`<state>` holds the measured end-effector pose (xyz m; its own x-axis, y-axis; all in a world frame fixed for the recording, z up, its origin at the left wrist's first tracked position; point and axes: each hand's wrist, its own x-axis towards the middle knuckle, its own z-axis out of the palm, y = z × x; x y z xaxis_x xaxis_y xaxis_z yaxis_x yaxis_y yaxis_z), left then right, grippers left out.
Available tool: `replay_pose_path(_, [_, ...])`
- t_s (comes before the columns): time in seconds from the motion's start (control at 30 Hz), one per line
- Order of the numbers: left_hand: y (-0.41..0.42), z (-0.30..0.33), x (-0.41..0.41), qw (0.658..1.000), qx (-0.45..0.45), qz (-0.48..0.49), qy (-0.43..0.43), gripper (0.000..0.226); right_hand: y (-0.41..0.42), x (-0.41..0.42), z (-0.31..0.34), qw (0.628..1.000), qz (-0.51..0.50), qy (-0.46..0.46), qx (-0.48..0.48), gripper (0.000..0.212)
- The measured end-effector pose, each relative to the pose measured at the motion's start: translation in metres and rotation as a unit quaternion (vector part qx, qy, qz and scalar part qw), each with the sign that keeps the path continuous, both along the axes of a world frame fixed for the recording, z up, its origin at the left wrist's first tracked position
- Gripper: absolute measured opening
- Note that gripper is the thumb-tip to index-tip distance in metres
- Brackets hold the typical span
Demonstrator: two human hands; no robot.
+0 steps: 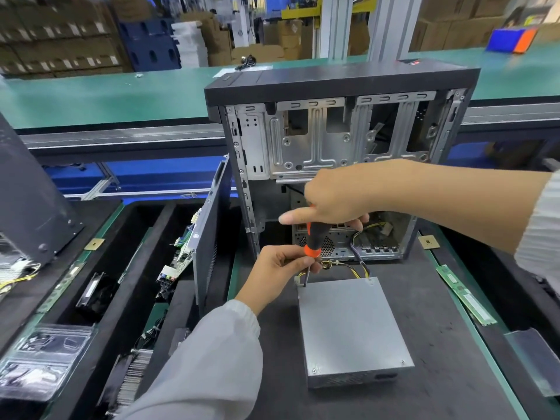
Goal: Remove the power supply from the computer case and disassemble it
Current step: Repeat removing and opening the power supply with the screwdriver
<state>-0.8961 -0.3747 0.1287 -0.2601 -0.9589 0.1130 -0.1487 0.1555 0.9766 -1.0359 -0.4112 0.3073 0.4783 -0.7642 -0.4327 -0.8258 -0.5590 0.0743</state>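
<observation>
The grey metal power supply (353,328) lies flat on the black mat in front of the open computer case (333,140), its yellow and black cables (360,268) trailing back toward the case. A screwdriver with a black and orange handle (312,237) stands upright with its tip at the supply's far left corner. My right hand (336,195) grips the top of the handle from above, thumb pointing left. My left hand (285,268) pinches the shaft just under the orange collar.
A removed side panel (209,237) leans at the left of the case. Black trays at the left hold circuit boards (181,256), a fan (94,292) and bagged parts (45,353). Memory sticks (463,295) and a CPU (428,241) lie at the right. A green conveyor (121,95) runs behind.
</observation>
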Motion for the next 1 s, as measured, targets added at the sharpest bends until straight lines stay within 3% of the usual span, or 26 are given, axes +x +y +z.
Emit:
replay_pose_path(0.1, [-0.001,0.003,0.003,0.999,0.019,-0.030,0.008,0.019,-0.003,0.002,-0.006,0.995,0.091,0.022,-0.039,0.052])
replay_pose_path(0.2, [-0.002,0.005,0.005,0.999,0.028,-0.040,-0.005,0.021,-0.002,-0.001,0.003,0.985,0.173,0.010,-0.028,0.010])
replay_pose_path(0.27, [-0.002,0.004,0.005,0.999,0.025,-0.032,-0.004,0.022,-0.002,-0.002,0.003,0.981,0.192,-0.011,0.013,0.027])
replay_pose_path(0.33, [-0.001,0.002,0.004,0.999,0.029,-0.024,0.007,0.021,0.000,-0.002,0.003,0.985,0.169,-0.043,0.017,0.030])
replay_pose_path(0.47, [-0.001,0.001,0.001,0.999,0.028,-0.017,-0.005,0.019,0.003,0.002,-0.002,0.997,0.035,-0.037,-0.052,0.071])
replay_pose_path(0.57, [0.000,0.003,0.000,0.998,0.030,-0.040,-0.024,0.019,-0.002,0.006,-0.010,0.988,0.092,0.029,-0.117,0.055])
replay_pose_path(0.67, [0.001,0.006,0.001,0.998,0.039,-0.052,-0.014,0.022,-0.001,0.004,-0.003,0.986,0.160,0.003,-0.047,0.007])
replay_pose_path(0.77, [0.000,0.007,0.000,0.998,0.041,-0.040,-0.012,0.020,0.001,0.002,0.005,0.986,0.164,-0.013,0.030,0.033])
replay_pose_path(0.83, [0.000,0.006,0.000,0.998,0.041,-0.036,-0.001,0.019,0.002,0.003,0.005,0.993,0.116,-0.035,0.019,0.043])
replay_pose_path(0.9, [0.000,0.005,0.001,0.999,0.038,-0.035,-0.004,0.019,0.004,0.005,0.002,0.997,0.048,-0.034,-0.056,0.058])
replay_pose_path(1.0, [-0.001,0.005,0.001,0.998,0.038,-0.041,-0.012,0.018,0.001,0.010,-0.006,0.986,0.064,-0.003,-0.152,0.058])
